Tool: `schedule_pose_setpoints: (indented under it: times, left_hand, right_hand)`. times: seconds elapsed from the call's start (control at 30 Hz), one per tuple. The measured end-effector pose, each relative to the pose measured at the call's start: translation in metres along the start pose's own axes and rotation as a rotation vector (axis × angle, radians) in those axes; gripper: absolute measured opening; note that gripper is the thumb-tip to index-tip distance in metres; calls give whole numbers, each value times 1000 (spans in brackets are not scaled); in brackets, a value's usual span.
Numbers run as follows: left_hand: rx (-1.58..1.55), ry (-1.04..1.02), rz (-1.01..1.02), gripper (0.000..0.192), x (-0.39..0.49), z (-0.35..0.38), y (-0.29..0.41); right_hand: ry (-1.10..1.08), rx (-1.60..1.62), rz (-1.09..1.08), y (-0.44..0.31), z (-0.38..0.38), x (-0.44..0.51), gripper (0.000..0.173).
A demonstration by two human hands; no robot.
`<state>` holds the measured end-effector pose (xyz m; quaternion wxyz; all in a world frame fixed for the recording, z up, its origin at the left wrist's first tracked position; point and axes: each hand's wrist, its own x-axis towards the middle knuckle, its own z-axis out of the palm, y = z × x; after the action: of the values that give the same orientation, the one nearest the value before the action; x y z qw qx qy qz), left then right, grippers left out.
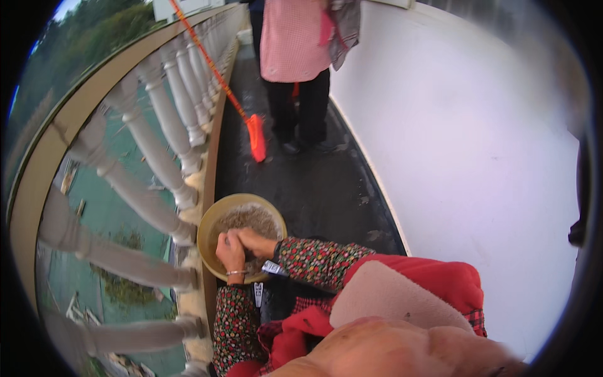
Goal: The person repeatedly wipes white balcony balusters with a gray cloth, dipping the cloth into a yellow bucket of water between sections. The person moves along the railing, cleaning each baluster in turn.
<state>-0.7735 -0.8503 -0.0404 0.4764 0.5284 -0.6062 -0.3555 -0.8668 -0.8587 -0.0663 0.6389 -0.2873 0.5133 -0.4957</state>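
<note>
A yellow round basin [210, 226] stands on the dark floor, close against the foot of the balustrade. In it is murky brown liquid [252, 217] with pale froth along one side. My left hand [230, 252] and my right hand [254, 240] are pressed together over the basin, fingers curled. Whatever may lie between them is hidden. A bracelet [236, 272] circles my left wrist. Both sleeves are floral, and strips with black-and-white printed marks [273, 268] hang near the cuffs.
A white baluster railing [136, 136] runs along the left. On the right rises a white wall [452, 141]. Ahead, a person in a pink apron [294, 42] stands on the dark floor [301, 188]. An orange-red broom [256, 141] leans across the railing side.
</note>
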Motion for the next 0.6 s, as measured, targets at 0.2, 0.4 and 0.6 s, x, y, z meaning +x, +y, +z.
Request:
schedule_pose_setpoints:
  times: [0.2, 0.4, 0.6]
  left_hand:
    - [-397, 129, 142, 34, 4, -68, -14]
    - [-1053, -153, -360, 39, -6, -107, -3]
    - [-922, -218, -223, 57, -21, -110, 7]
  right_hand:
    - [8, -1344, -1441, -97, 2, -37, 20]
    - [-465, -642, -1067, -181, 69, -68, 33]
    - [-753, -363, -592, -207, 102, -65, 33]
